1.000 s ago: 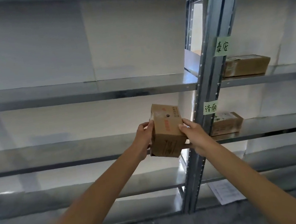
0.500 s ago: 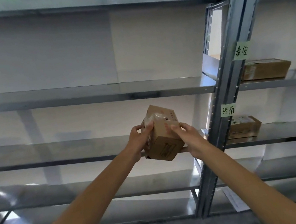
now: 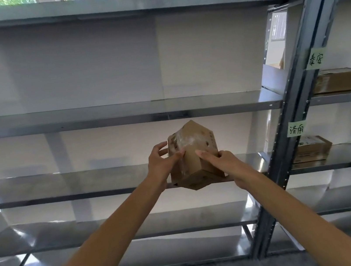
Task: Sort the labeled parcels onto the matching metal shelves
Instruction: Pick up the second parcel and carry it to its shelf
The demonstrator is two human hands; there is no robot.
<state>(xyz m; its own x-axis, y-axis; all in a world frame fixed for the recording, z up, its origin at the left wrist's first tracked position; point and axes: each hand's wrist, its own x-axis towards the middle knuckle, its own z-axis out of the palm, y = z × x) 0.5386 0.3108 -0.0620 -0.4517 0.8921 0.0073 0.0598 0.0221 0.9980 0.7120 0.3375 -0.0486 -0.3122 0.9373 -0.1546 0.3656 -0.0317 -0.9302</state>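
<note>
The rack fills the view: long bare shelves on the left, and right of the slanted upright two shelves marked with green tags. The upper tag sits beside a shelf holding one flat box; the lower tag marks a shelf holding a smaller box. The wide left shelves, as far as they show, hold nothing.

The parcel hangs in the air in front of the left bay, level with the lower tagged shelf and well left of the upright. It is tilted corner-up, its long axis running from upper far to lower near, taped face toward the camera.

The left hand clamps its left side, thumb on the taped face. The right hand supports the lower right edge, forefinger stretched flat along the front face. Both grip it.

Judging by this, the label is being read. Both filled shelves lie to the right, so the right hand is nearer either one.
</note>
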